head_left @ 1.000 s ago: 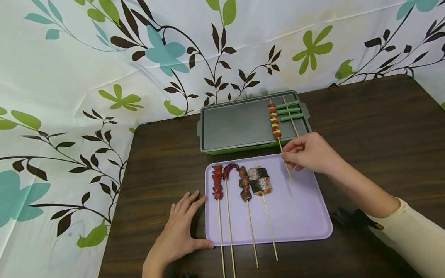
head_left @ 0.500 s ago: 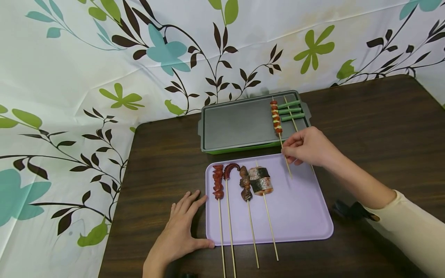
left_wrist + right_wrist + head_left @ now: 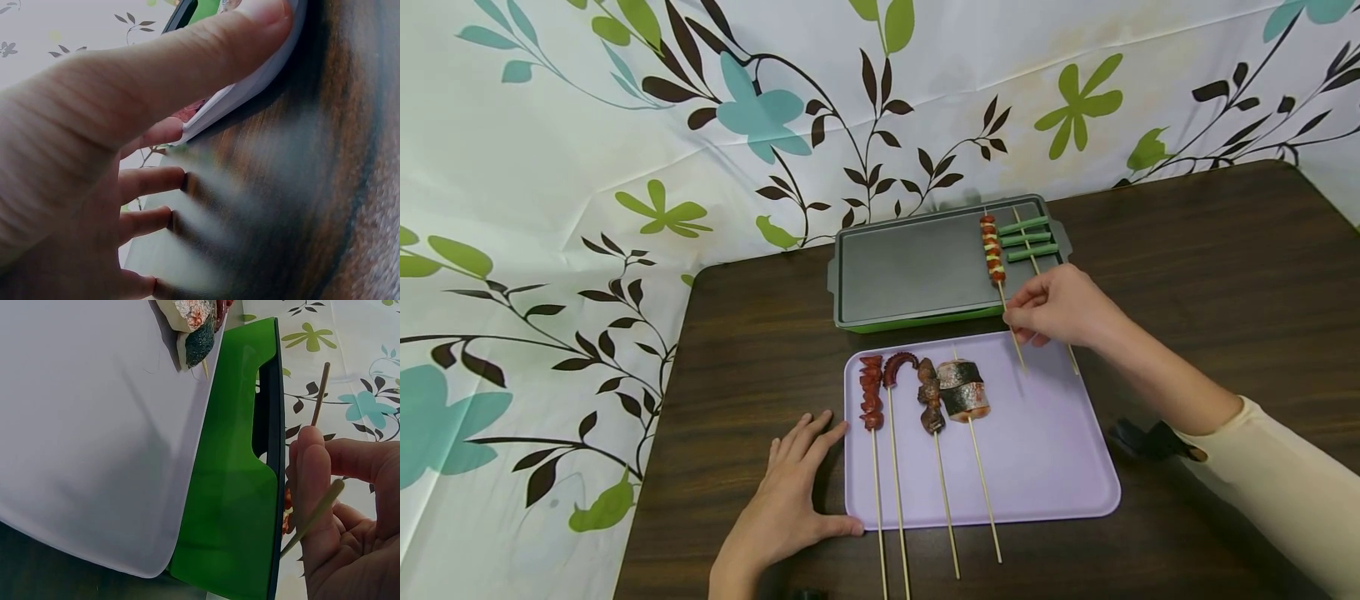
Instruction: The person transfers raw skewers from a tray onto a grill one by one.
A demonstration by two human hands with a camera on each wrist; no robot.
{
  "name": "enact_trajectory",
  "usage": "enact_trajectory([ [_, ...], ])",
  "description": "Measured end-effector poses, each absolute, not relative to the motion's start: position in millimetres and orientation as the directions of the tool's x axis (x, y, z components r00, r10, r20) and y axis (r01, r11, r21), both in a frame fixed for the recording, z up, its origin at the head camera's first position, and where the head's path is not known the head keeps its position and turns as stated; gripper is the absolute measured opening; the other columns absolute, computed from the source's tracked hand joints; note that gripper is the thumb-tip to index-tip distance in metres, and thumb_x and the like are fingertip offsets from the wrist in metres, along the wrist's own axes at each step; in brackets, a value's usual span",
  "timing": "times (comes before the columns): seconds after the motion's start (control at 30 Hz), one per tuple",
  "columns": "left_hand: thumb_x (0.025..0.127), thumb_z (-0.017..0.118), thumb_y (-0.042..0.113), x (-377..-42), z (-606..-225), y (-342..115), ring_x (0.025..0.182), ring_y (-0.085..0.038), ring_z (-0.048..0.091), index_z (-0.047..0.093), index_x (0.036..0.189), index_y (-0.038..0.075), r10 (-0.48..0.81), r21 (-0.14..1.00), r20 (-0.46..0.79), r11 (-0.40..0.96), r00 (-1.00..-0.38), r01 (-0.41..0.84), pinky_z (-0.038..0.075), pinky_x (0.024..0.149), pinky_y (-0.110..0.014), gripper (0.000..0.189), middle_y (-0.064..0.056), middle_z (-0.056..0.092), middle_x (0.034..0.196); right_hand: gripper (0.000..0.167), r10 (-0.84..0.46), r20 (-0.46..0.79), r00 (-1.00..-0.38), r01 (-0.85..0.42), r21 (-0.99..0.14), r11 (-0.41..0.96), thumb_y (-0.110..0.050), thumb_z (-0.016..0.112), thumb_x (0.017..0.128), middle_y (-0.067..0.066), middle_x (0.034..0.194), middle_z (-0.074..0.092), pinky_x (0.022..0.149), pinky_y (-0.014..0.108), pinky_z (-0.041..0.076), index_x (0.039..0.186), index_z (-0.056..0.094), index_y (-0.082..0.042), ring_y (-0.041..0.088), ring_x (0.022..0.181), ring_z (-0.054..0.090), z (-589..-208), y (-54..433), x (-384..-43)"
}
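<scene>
My right hand (image 3: 1056, 308) pinches the bare stick of a skewer threaded with red and pale yellow-green pieces (image 3: 992, 248). That food end lies over the right part of a grey grill plate (image 3: 917, 279), and the stick's tail hangs above the lilac tray (image 3: 1045, 467). Right beside it, a skewer of green vegetable sticks (image 3: 1032, 252) rests on the plate. In the right wrist view, the pinched stick (image 3: 321, 394) pokes out past the fingertips. My left hand (image 3: 786, 500) lies spread at the tray's left edge, its thumb (image 3: 206, 47) touching the rim.
On the tray lie a red meat skewer (image 3: 871, 392), a curled tentacle skewer (image 3: 891, 371), a brown meat skewer (image 3: 929, 396) and a wide fish-like skewer (image 3: 962, 390). Their sticks overhang the front rim. The grill's green side (image 3: 231, 462) faces the tray. A patterned cloth (image 3: 850, 108) hangs behind the table.
My right hand has moved away from me toward the grill, carrying the red and yellow-green skewer farther over the plate and lately slightly left. My left hand has stayed put.
</scene>
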State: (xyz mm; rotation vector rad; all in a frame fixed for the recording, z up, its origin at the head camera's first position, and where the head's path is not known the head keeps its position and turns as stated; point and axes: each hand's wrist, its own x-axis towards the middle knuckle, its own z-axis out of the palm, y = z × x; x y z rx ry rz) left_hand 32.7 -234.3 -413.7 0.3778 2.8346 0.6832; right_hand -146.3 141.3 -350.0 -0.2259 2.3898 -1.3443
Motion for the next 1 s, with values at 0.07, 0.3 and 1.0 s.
enact_trajectory([
  [0.07, 0.054, 0.083, 0.071, 32.6, -413.9, -234.3, 0.148, -0.029, 0.014, 0.039, 0.151, 0.029, 0.292, 0.469, -0.135, 0.860, -0.947, 0.199, 0.012, 0.105, -0.074, 0.114, 0.002, 0.028, 0.159, 0.022, -0.320, -0.263, -0.910, 0.060, -0.848, 0.526, -0.011, 0.067, 0.090, 0.010, 0.073, 0.071, 0.057, 0.033, 0.058, 0.097, 0.070, 0.009, 0.024, 0.066, 0.071, -349.6, 141.2, -147.6],
  [0.3, 0.055, 0.083, 0.071, 32.5, -414.1, -234.2, 0.148, -0.029, 0.013, 0.039, 0.151, 0.029, 0.291, 0.471, -0.134, 0.860, -0.947, 0.197, 0.011, 0.105, -0.074, 0.113, 0.003, 0.027, 0.159, 0.023, -0.316, -0.271, -0.909, 0.069, -0.847, 0.527, -0.011, 0.067, 0.090, 0.011, 0.073, 0.072, 0.057, 0.033, 0.058, 0.099, 0.070, 0.010, 0.022, 0.064, 0.070, -349.1, 140.7, -150.2],
  [1.0, 0.054, 0.083, 0.071, 32.1, -415.1, -234.2, 0.148, -0.029, 0.014, 0.039, 0.151, 0.030, 0.288, 0.474, -0.137, 0.859, -0.948, 0.193, 0.011, 0.105, -0.074, 0.113, 0.003, 0.028, 0.159, 0.025, -0.317, -0.294, -0.902, 0.057, -0.808, 0.587, -0.015, 0.066, 0.092, 0.009, 0.075, 0.072, 0.057, 0.033, 0.057, 0.102, 0.071, 0.008, 0.020, 0.065, 0.071, -344.9, 141.0, -147.3],
])
